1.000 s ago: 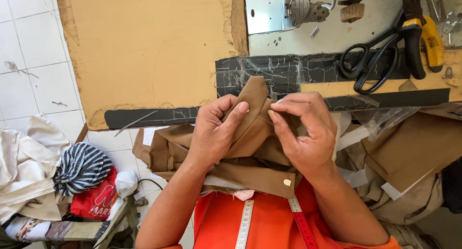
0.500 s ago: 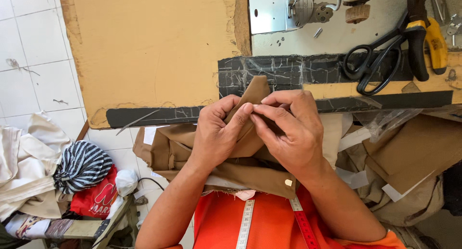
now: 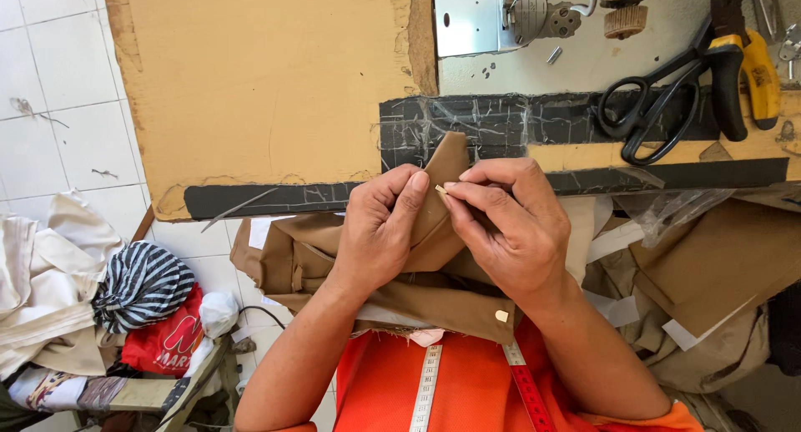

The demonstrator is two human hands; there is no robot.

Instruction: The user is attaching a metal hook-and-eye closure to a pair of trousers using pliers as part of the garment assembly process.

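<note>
A person in an orange top worked a piece of tan fabric (image 3: 434, 257) at the near edge of a sewing table (image 3: 267, 81); the cloth lay gathered between both hands and spilled down over the lap, one pointed corner standing up just above the fingertips. The left hand (image 3: 384, 232) was curled around the fold, thumb pressed on the cloth; the right hand (image 3: 505, 227) was closed to a pinch, thumb and forefinger tips meeting on a small pale sliver at the fabric's edge, too small to identify. A small metal fastener (image 3: 501, 316) showed on the lower band of the garment, near the right wrist; a measuring tape (image 3: 427, 386) hung down the chest.

Much of the garment was hidden under the hands and forearms; how the folded layers joined could not be made out. The sewing machine (image 3: 534, 15) was cut off by the top of the frame; black scissors (image 3: 659, 98) lay on the table beyond the right hand, beside a yellow-handled tool (image 3: 755, 65) only partly seen.

More tan pieces (image 3: 709, 265) were heaped at right, with a clear plastic bag (image 3: 667, 215) above them; at left, a loose pile of pale cloth (image 3: 42, 282), a striped bundle (image 3: 142, 286) and a red item (image 3: 167, 344) rested on a low stool.
</note>
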